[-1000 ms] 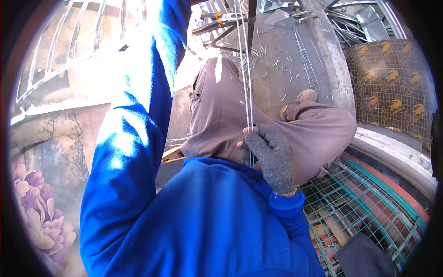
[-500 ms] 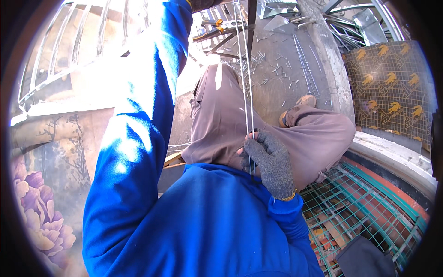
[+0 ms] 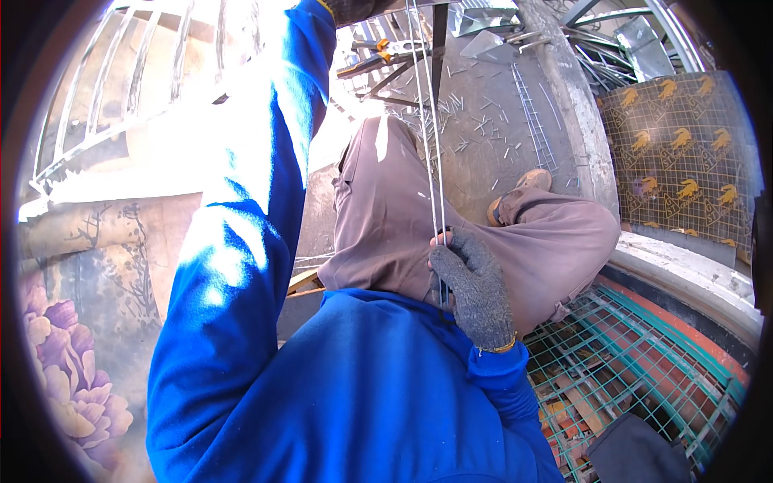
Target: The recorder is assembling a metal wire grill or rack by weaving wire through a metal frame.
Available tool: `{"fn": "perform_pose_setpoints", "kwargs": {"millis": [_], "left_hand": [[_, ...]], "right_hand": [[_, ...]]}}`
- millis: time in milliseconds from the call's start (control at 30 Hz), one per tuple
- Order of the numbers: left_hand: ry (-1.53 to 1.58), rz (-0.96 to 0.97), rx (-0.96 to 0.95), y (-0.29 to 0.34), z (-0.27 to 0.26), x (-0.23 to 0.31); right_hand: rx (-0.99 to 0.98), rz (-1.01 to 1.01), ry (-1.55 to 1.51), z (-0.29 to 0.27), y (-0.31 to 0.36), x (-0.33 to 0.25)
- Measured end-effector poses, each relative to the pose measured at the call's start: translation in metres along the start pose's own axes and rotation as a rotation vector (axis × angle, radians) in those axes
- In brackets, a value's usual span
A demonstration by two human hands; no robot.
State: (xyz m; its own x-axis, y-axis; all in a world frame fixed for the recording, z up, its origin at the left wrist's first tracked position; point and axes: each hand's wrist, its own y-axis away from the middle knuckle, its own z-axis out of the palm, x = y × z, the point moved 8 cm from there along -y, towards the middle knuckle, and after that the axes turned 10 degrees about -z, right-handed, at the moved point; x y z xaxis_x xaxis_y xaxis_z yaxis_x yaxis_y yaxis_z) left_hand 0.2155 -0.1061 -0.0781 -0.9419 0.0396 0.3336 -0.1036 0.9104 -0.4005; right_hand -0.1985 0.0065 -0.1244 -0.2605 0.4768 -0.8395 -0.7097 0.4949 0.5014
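My right hand (image 3: pixel 475 283), in a grey knitted glove with bare fingertips, is closed around the lower part of two thin metal rods (image 3: pixel 436 173) in front of my waist. The rods run nearly side by side up past the picture's top edge. At the far end of my stretched left arm, only part of my gloved left hand (image 3: pixel 353 10) shows at the top edge; its fingers are hidden. Just beyond my knee, below the left hand, lie pliers or cutters (image 3: pixel 385 53) with orange and black handles.
A dark metal stand (image 3: pixel 437 56) rises beyond my knees. Short cut metal pieces (image 3: pixel 483 122) and a narrow wire ladder-like strip (image 3: pixel 531 117) lie on the floor. To the right are a patterned board (image 3: pixel 676 153), a concrete ledge (image 3: pixel 684 278) and a green wire mesh (image 3: pixel 620 354).
My right hand and the lower ends of the rods have shifted slightly to the right. My left arm has hardly moved.
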Motion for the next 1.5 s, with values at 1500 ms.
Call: {"fn": "perform_pose_setpoints", "kwargs": {"millis": [1500], "left_hand": [[-0.152,0.051,0.109,0.009,-0.006,-0.010]], "right_hand": [[-0.127,0.153,-0.332,0.013,0.003,0.016]]}}
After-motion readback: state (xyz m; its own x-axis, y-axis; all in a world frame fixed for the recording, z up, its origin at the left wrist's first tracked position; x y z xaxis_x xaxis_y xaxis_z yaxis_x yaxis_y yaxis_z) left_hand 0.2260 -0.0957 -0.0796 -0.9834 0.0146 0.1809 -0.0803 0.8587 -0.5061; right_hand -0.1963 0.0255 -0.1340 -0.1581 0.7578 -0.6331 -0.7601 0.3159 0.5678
